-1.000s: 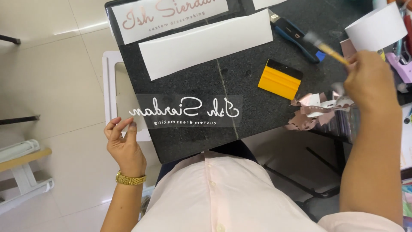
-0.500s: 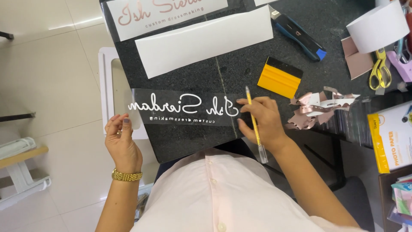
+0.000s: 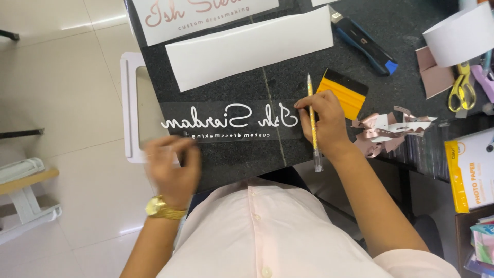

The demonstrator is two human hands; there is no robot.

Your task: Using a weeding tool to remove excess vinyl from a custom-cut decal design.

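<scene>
Left hand (image 3: 172, 167) has dropped off the clear lettered strip (image 3: 231, 121); right hand (image 3: 321, 121) pins it.

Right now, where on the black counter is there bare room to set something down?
Bare stone shows between the white paper strip and the clear lettered film, and below that film to the counter's near edge. Another patch lies between the blue knife and the yellow squeegee. The right is crowded: rose-gold scraps, scissors, white roll.

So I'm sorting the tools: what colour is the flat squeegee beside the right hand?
Orange-yellow flat squeegee with a black top edge, clearest in the head view.
</scene>
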